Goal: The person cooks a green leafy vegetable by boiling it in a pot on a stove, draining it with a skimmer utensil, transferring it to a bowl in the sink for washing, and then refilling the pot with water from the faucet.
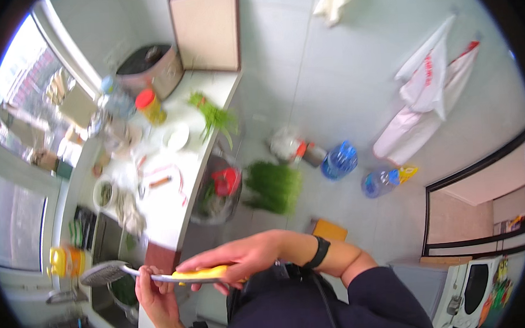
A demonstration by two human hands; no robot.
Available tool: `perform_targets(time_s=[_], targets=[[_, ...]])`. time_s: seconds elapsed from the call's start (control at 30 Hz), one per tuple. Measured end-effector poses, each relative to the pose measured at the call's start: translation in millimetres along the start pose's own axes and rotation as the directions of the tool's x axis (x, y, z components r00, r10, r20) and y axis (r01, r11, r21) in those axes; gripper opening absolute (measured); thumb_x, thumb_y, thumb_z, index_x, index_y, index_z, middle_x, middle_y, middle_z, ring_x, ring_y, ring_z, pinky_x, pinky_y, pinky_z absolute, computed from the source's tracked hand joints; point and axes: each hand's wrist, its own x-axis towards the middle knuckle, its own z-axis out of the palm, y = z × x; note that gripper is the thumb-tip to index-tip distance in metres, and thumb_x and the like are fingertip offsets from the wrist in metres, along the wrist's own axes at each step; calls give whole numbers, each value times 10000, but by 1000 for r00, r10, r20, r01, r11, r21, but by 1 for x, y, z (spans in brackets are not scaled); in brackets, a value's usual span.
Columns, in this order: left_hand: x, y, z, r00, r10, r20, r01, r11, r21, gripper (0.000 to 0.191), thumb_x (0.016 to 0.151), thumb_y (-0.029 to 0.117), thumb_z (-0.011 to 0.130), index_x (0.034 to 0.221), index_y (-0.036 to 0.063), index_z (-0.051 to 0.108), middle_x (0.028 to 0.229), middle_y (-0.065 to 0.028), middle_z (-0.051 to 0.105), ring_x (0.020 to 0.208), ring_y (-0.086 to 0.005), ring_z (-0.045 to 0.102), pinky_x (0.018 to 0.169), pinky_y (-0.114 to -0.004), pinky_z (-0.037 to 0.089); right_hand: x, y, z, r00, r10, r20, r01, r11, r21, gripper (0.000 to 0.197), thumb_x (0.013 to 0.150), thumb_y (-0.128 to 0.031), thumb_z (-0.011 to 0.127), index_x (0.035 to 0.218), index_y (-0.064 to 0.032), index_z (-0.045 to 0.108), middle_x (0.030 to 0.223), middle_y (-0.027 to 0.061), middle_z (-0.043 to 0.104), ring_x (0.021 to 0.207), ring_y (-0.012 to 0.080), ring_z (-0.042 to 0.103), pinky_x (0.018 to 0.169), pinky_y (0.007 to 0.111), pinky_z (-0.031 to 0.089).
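A metal skimmer (103,273) with a perforated head is held level in front of me, its head to the left. My left hand (155,283) grips its handle near the neck. Over the rest of the handle, my right hand (236,258) closes on a yellow cloth or sponge (201,273), which lies against the metal. The right palm and fingers hide part of the handle's end. Below the skimmer is the sink (109,238), with a pot (123,289) holding something dark green in its lower basin.
A white counter (166,219) carries greens (214,115), a red-lidded jar (151,107), a bowl (105,194) and an orange-handled tool (160,182). A lined waste bin (213,203) stands beside it. On the floor are a green mat (273,186) and large water bottles (339,160).
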Motion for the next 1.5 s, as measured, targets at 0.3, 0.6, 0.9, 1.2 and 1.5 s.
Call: perform_targets(time_s=[0.3, 0.6, 0.9, 1.2, 1.5], targets=[[100, -57, 255, 731, -387, 562, 489, 872, -36, 363, 1427, 395, 599, 1497, 79, 764, 1255, -51, 828, 1012, -179, 716, 953, -372, 607, -62, -102, 6, 435, -856, -279, -5, 308, -951, 402, 1249, -259, 908, 1555, -47, 757, 1581, 189, 761, 1524, 330, 751, 1282, 482, 636], [163, -115, 289, 702, -482, 524, 321, 871, 371, 429, 1411, 330, 655, 1633, -24, 751, 1245, -96, 847, 972, -187, 736, 861, -375, 594, -341, -272, -160, -461, -816, -350, -311, 517, -797, 416, 1395, -448, 611, 1408, -39, 681, 1151, 222, 824, 1118, 434, 818, 1060, 573, 671], [266, -109, 223, 964, -264, -38, 252, 854, 456, 297, 1363, 237, 726, 1533, 4, 800, 1150, -54, 827, 930, -164, 732, 806, -346, 578, -619, -473, -312, -594, -801, 78, -762, 529, -373, 609, 1380, -593, 551, 1371, 10, 634, 1169, 408, 861, 1129, 700, 813, 973, 740, 616], [283, -142, 267, 953, -266, -146, 303, 826, 474, 282, 1354, 237, 744, 1515, 15, 807, 1159, -49, 833, 931, -146, 728, 804, -332, 576, -681, -565, -375, -585, -805, 95, -771, 517, -372, 642, 1385, -614, 508, 1359, 4, 679, 1155, 375, 873, 1116, 657, 833, 972, 726, 639], [288, -173, 295, 951, -279, -130, 307, 820, 484, 266, 1344, 237, 762, 1497, 25, 815, 1167, -43, 840, 933, -129, 723, 803, -317, 574, -714, -560, -384, -609, -793, 12, -740, 564, -366, 610, 1376, -602, 557, 1608, -40, 615, 1408, 305, 801, 1281, 556, 790, 1064, 676, 663]])
